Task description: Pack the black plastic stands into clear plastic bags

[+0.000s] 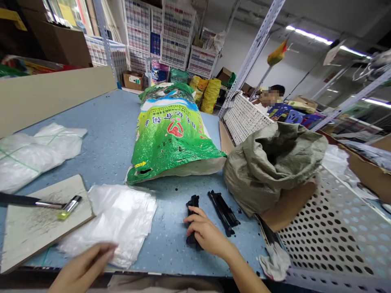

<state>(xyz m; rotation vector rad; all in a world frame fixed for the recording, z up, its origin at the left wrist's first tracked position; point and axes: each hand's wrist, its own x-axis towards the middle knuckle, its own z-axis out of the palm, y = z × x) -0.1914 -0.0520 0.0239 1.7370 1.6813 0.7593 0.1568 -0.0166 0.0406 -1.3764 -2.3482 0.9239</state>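
Observation:
My right hand (pixel 206 232) lies over a long black plastic part (pixel 192 241) on the blue table, its fingers curled across it. Just to the right, more slender black plastic pieces (pixel 224 213) lie side by side. My left hand (pixel 84 266) hovers by the near edge of a stack of clear plastic bags (pixel 117 221); its fingers are stretched out, slightly blurred, with nothing visible in them. Left of that stack, a hammer (pixel 55 205) with a metal and yellow head rests on a scuffed pale board (pixel 39 228).
A large green printed sack (pixel 171 138) lies across the table's middle. At right an open olive woven sack (pixel 271 171) stands beside a perforated white panel (pixel 330 232). Bundled plastic bags (pixel 39 150) lie far left. Another person (pixel 271 95) is behind, with stacked white crates (pixel 179 32) along the wall.

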